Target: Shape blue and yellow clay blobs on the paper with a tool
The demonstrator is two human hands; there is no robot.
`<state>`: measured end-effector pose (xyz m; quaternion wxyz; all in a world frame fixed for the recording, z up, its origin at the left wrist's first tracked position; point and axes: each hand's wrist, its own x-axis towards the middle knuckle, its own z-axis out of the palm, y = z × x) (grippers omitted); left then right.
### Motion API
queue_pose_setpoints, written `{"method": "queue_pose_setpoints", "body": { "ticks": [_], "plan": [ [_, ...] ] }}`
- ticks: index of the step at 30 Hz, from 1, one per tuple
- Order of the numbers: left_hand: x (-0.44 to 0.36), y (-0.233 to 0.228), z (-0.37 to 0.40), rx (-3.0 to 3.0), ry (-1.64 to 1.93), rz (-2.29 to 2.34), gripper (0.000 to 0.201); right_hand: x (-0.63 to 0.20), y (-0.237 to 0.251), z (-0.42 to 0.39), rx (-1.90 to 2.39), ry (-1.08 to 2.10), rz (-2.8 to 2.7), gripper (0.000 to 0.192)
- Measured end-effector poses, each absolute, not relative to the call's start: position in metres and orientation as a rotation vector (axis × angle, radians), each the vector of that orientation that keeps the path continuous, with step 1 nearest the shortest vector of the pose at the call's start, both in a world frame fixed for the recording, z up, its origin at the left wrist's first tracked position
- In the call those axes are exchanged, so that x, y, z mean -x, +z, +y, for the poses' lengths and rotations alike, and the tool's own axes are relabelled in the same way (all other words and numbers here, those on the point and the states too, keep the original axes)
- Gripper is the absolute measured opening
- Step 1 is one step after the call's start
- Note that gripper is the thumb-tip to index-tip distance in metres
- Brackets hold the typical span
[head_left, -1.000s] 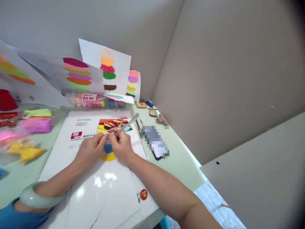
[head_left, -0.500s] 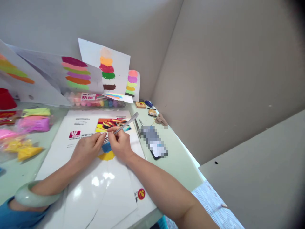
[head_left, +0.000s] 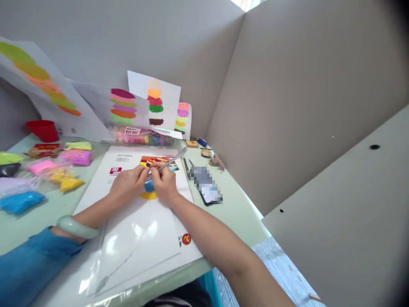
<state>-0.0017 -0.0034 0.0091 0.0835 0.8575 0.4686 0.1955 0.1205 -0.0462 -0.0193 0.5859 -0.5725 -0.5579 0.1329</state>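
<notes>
My right hand (head_left: 165,184) is closed around a metal fork (head_left: 174,158), its handle slanting up to the right and its tines near my left fingertips. My left hand (head_left: 129,183) is closed in a pinch close beside it. A tiny dark bit (head_left: 148,165) shows at the fingertips; I cannot make out what it is. Below the hands, a blue piece (head_left: 149,186) and a yellow piece (head_left: 148,195) lie on a clear sheet over a white paper pad (head_left: 96,192), partly hidden by my fingers.
Soft bags of coloured clay, among them a blue bag (head_left: 22,202), lie at left near a red cup (head_left: 44,130). Painted sheets (head_left: 172,91) stand along the wall behind a pack of coloured clay (head_left: 137,136). A phone (head_left: 207,187) lies at right.
My view has turned, so more of the bags and the red cup show at left. Both hands stay together above the pad, and a dark bit now shows at the fingertips.
</notes>
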Motion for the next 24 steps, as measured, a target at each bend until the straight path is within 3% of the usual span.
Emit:
{"method": "queue_pose_setpoints", "body": {
  "ticks": [8,17,24],
  "plan": [
    [0.002,0.037,-0.012,-2.284,0.493,1.434,0.032,-0.124,-0.004,-0.041,1.334,0.275,-1.209,0.022],
    [0.01,0.001,-0.009,-2.359,0.617,1.398,0.037,-0.148,-0.025,-0.051,1.387,0.415,-1.045,0.035],
    [0.017,-0.007,-0.01,-2.466,0.533,1.495,0.024,-0.156,-0.027,-0.055,1.38,0.488,-1.111,0.032]
  ]
}}
